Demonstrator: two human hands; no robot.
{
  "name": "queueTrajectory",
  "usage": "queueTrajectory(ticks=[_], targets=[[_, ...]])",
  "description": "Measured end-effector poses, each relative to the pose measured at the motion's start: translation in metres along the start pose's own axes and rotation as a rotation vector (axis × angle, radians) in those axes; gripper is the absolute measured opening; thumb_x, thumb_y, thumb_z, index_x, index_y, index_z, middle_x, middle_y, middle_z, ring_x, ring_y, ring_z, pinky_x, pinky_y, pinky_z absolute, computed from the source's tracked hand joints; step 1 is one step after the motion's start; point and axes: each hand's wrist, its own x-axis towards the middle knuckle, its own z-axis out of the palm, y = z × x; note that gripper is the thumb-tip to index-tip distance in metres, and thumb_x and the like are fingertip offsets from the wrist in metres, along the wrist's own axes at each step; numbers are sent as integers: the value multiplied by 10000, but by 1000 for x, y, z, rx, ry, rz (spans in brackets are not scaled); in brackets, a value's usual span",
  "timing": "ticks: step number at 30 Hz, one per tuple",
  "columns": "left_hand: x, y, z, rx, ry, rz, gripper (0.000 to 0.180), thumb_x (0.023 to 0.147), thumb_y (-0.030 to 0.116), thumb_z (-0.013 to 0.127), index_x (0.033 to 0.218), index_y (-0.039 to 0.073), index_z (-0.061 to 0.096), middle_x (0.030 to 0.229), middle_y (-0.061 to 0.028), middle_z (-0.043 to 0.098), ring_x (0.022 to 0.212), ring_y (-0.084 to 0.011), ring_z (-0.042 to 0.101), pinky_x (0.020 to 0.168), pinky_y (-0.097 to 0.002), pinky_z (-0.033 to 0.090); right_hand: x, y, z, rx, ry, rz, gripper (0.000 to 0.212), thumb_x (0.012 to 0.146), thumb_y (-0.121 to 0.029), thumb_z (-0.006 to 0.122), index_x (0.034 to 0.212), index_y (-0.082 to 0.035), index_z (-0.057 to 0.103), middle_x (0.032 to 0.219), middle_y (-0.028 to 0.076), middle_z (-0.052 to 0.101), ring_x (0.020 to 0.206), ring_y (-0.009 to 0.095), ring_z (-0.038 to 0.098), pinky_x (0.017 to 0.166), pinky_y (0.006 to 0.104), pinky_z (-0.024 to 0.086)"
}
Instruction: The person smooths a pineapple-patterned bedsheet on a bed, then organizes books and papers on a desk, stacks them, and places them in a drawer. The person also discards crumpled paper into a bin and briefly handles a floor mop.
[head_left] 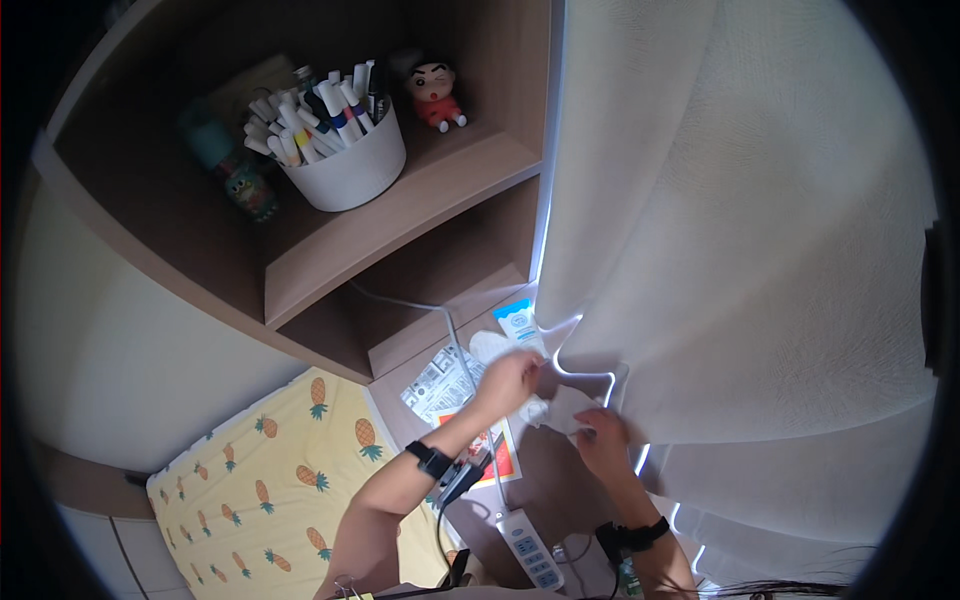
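My left hand (512, 380) is closed over the surface below the shelf, its fingertips pinched together. Whether something thin sits between them is too small to tell. My right hand (605, 440), lower and to the right, grips the edge of a thin white sheet (570, 407), perhaps paper or tissue, between thumb and fingers. Just left of that sheet lies a small white piece (533, 411). A white, rounded, flat item (488, 346) lies beyond my left hand, beside a blue-and-white tube or packet (517, 319).
A printed sheet (430, 385) and a red-and-orange card (508, 462) lie under my left arm. A grey cable runs past them to a white power strip (528, 550). A shelf holds a white pen tub (350, 172) and a figurine (436, 97). Curtains (740, 300) hang right.
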Motion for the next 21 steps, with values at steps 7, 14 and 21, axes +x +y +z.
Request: queueTrajectory(ticks=[7, 14, 21], targets=[[55, -45, 22, 256, -25, -518, 888, 685, 416, 686, 1398, 77, 279, 1154, -308, 530, 1026, -441, 568, 864, -446, 481, -25, -36, -7, -235, -155, -84, 381, 680, -227, 713, 1024, -80, 643, 1050, 137, 630, 950, 335, 586, 902, 467, 426], [51, -77, 6, 63, -148, -567, 754, 615, 301, 716, 1266, 36, 443, 1115, -243, 593, 1038, -366, 587, 896, -391, 471, -27, -36, -18, -210, -216, -116, 417, 714, -268, 699, 1084, -93, 623, 1125, 130, 596, 1088, 361, 514, 944, 491, 405], [54, -46, 28, -7, -115, -536, 838, 659, 513, 672, 1298, 26, 436, 1095, -220, 611, 1000, -353, 604, 860, -388, 485, -26, -39, -8, -161, -198, 32, 403, 730, -250, 681, 1089, -80, 611, 1162, 146, 566, 1110, 373, 488, 970, 480, 378]])
